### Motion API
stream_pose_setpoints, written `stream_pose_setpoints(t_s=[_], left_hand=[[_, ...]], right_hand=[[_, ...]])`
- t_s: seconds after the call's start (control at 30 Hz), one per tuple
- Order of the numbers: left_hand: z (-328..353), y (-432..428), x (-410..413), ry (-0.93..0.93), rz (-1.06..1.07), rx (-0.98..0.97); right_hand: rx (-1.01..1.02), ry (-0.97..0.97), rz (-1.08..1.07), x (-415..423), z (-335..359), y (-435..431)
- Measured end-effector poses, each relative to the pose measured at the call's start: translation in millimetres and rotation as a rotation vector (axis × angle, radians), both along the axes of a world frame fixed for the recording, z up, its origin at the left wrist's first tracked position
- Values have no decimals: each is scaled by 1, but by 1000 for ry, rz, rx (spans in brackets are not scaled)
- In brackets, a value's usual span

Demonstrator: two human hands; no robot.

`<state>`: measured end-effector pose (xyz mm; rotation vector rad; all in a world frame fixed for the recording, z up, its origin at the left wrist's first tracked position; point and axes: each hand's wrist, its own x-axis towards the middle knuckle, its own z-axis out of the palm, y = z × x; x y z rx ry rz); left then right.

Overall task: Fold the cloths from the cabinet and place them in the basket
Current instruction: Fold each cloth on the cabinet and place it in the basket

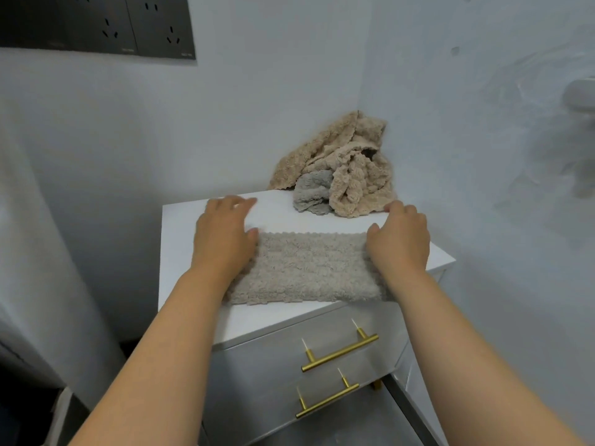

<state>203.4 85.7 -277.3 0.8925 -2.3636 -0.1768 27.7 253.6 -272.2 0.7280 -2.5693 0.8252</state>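
A light beige fluffy cloth (309,268) lies folded into a wide strip on the white cabinet top (277,210). My left hand (225,233) lies flat over its left end, fingers stretched forward onto the cabinet. My right hand (401,239) rests on the cloth's right end, fingers bent over the far edge; the fingertips are hidden. At the back right corner sits a crumpled heap of tan cloths (351,165) with a grey cloth (310,193) tucked under it. No basket is in view.
The cabinet stands in a corner between pale walls. Two drawers with brass bar handles (339,352) (326,402) face me below. Dark wall sockets (128,24) are at the upper left. A white appliance side (35,252) borders the left.
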Motion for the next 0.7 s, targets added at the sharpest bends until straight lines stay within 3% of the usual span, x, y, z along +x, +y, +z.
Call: stream_pose_setpoints(t_s=[0.1,0.23,0.43,0.7], left_hand=[[5,14,-13,-210,-267,104],[-14,28,-21,-610,-265,165],[10,35,-9,-560,-237,195],[48,50,5,-580,-285,431]], right_hand=[[110,-16,78,22,11,5],[458,-192,157,46,9,8],[613,-56,173,54,6,9],[586,-115,318,33,-2,7]])
